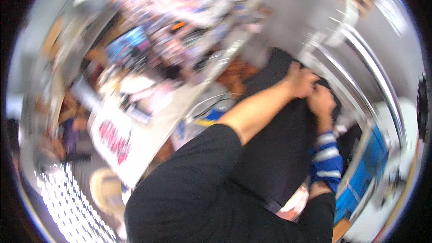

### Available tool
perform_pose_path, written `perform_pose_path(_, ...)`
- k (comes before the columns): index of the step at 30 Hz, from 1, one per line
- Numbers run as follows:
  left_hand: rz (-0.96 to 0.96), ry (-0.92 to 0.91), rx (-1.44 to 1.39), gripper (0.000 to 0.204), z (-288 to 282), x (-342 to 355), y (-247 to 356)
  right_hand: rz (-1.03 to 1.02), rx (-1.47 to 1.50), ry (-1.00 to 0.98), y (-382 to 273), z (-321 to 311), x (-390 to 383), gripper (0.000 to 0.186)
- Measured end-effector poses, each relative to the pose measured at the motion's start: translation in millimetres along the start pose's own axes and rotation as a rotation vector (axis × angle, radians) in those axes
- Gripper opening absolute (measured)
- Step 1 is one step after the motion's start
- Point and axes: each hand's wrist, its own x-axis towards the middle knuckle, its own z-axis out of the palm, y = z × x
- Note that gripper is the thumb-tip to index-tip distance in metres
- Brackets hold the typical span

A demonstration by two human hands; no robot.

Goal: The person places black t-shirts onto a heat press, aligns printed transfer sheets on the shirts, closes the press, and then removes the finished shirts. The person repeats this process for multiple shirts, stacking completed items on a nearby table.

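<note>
A long piece of black cloth (279, 153) spreads below and in front of me, reaching up past both hands. My left hand (302, 81) is closed on the cloth near its far right edge, fingers curled. Right beside it, nearly touching, my right hand (321, 101) also grips the cloth at that edge. A blue and white striped band (327, 157) wraps my right forearm, while my left forearm is bare. Motion blur and the fingers themselves hide exactly how the cloth is pinched.
At left stands a white table (164, 130) crowded with blurred items, including a white piece with a red print (114, 137) and a lit screen (128, 42). Shiny metal rails (375, 65) and a blue panel (371, 155) lie to the right. A beige stool-like seat (103, 189) stands lower left.
</note>
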Motion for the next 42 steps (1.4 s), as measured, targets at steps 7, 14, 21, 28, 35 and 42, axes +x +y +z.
perform_pose_path(7, -0.097, 0.505, -0.056, 0.023, -168, -266, -20, -0.268, 0.217, 0.405, 78, 22, -132, 0.039)
perform_pose_path(14, -1.402, 0.312, 0.775, 0.045, -271, -639, -39, -0.235, 0.373, 0.294, -22, 15, -304, 0.026)
perform_pose_path(21, -1.423, 0.343, 0.699, 0.047, -249, -698, -51, -0.470, 0.554, 0.154, -128, -10, -334, 0.023)
perform_pose_path(28, -1.468, 0.085, 0.512, 0.063, -295, -687, -23, -0.606, 0.637, 0.095, -169, -8, -357, 0.019)
perform_pose_path(35, -1.469, 0.111, 0.417, 0.060, -276, -727, -47, -0.679, 0.664, 0.099, -185, -11, -373, 0.017)
perform_pose_path(42, -1.510, 1.000, 0.686, 0.040, -417, -739, -6, -0.720, 0.698, 0.055, -187, -15, -375, 0.016)
